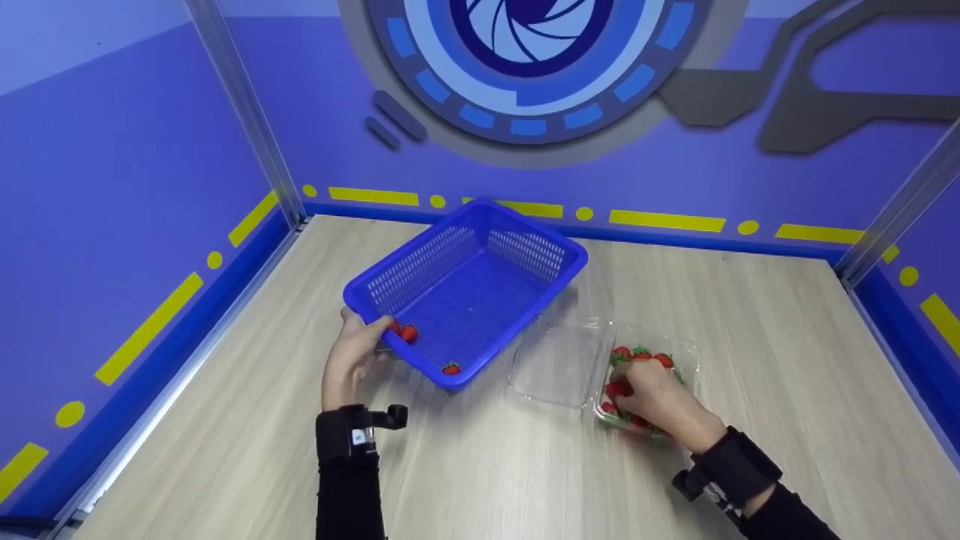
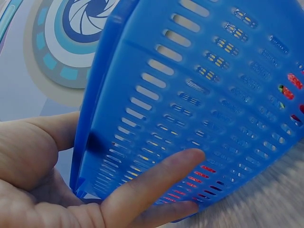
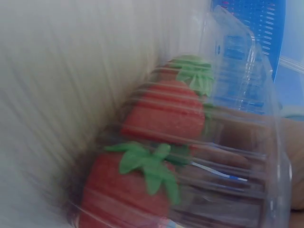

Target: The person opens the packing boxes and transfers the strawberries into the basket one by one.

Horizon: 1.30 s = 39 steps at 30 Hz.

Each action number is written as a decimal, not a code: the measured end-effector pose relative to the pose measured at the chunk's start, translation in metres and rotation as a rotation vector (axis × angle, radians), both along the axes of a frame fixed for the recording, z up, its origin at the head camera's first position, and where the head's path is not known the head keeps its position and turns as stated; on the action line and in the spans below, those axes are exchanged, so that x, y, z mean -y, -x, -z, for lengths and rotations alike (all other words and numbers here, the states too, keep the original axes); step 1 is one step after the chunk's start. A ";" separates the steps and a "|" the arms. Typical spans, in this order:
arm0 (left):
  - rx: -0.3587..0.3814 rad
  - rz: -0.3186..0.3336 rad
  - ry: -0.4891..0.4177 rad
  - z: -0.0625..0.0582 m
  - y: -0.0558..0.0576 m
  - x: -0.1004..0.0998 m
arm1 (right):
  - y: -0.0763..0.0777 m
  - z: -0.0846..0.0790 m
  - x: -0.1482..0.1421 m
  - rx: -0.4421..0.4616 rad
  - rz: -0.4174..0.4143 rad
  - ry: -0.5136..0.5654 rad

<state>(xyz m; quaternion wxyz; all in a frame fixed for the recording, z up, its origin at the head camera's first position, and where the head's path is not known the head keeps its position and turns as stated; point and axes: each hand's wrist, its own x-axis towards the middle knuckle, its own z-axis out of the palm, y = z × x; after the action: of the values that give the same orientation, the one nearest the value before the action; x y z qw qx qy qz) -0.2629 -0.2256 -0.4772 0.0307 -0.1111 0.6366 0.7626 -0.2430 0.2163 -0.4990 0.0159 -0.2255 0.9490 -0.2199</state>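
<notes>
My left hand grips the short near-left side of a blue plastic basket. The thumb goes over the rim, and in the left wrist view the fingers lie along the slotted outer wall. A few red strawberries rest in the basket's near end. On the right, my right hand reaches down into a clear plastic punnet of strawberries. Its thumb and fingers pinch round a strawberry. The right wrist view shows more strawberries with green leaves through the punnet's wall.
The punnet's clear lid lies opened out to the left, beside the basket. All this is on a light wooden table. Blue printed walls stand along its back and sides, with metal corner posts.
</notes>
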 end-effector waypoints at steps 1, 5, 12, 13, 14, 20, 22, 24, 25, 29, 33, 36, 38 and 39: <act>0.000 -0.001 -0.010 0.000 0.000 0.000 | 0.000 0.001 0.000 -0.008 -0.002 -0.001; 0.011 -0.002 -0.020 0.001 0.000 0.001 | 0.002 0.002 0.000 -0.035 -0.005 -0.005; 0.033 -0.003 -0.006 0.001 0.002 -0.001 | 0.001 0.001 -0.001 -0.055 0.013 0.000; 0.036 -0.002 -0.005 0.000 0.002 -0.001 | 0.001 0.001 -0.001 -0.061 0.007 0.001; 0.037 -0.001 -0.006 0.000 0.002 -0.001 | 0.001 0.000 -0.001 -0.067 0.004 0.002; 0.014 0.003 -0.012 0.001 0.001 -0.001 | 0.000 -0.003 -0.002 -0.098 -0.001 0.003; 0.007 0.002 -0.011 0.001 0.001 -0.001 | 0.000 -0.004 -0.003 -0.092 0.003 0.007; 0.008 -0.003 -0.008 0.001 0.001 -0.001 | 0.000 -0.005 -0.003 -0.082 0.014 0.011; 0.009 -0.006 -0.004 0.001 0.001 -0.001 | 0.000 -0.006 -0.004 -0.077 0.020 0.013; 0.020 -0.014 0.002 0.001 0.001 -0.001 | -0.001 -0.015 -0.006 -0.071 0.040 0.029; 0.030 -0.013 0.008 0.000 0.002 -0.001 | -0.002 -0.029 -0.008 -0.089 0.037 0.047; 0.026 -0.004 -0.003 0.000 0.002 -0.001 | -0.004 -0.045 -0.009 -0.113 0.041 0.056; 0.024 -0.001 -0.012 0.000 0.002 -0.001 | -0.005 -0.057 -0.008 -0.134 0.047 0.061; 0.021 0.000 -0.011 0.000 0.002 -0.001 | -0.006 -0.062 -0.008 -0.141 0.051 0.062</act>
<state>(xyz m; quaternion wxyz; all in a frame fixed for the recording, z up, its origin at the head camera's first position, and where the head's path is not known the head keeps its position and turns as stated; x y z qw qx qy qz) -0.2646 -0.2246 -0.4769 0.0379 -0.1190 0.6318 0.7650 -0.2370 0.2239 -0.4366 -0.0634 -0.2167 0.9458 -0.2333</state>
